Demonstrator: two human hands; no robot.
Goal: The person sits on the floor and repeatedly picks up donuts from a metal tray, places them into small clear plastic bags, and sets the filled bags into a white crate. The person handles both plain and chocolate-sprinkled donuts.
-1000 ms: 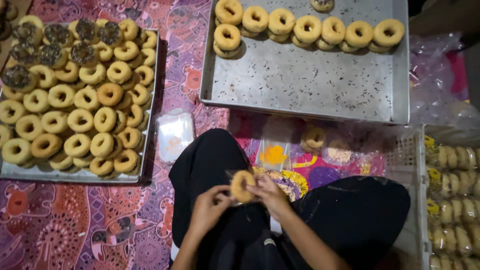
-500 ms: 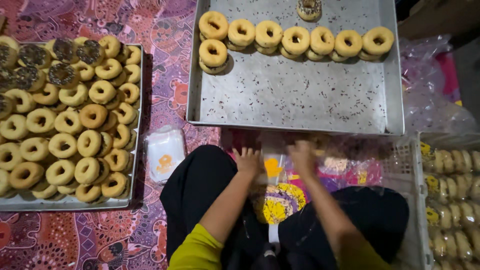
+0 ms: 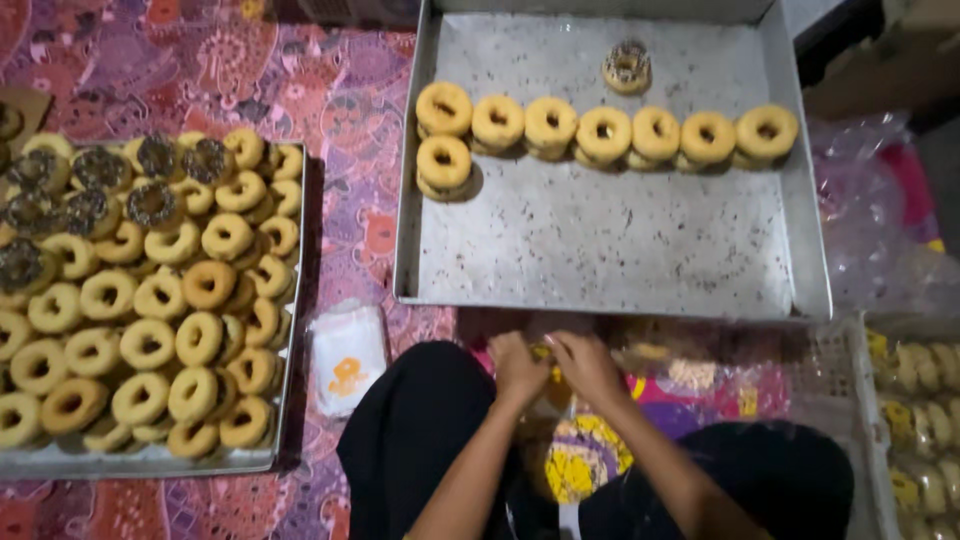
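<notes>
Left hand point(image 3: 517, 366) and right hand point(image 3: 587, 366): together just below tray point(image 3: 600, 250), fingers curled on a small yellow item, barely visible; hold unclear. Risk: ring row point(image 3: 605, 132) knocked by reaching sleeve.

Arms: both forearms bare, no sleeves showing in this view.
Left hand point(image 3: 517, 366): bare, no glove.
Right hand point(image 3: 588, 366): bare, no glove.
Legs: black trousers point(image 3: 420, 440), plain cloth.
</notes>
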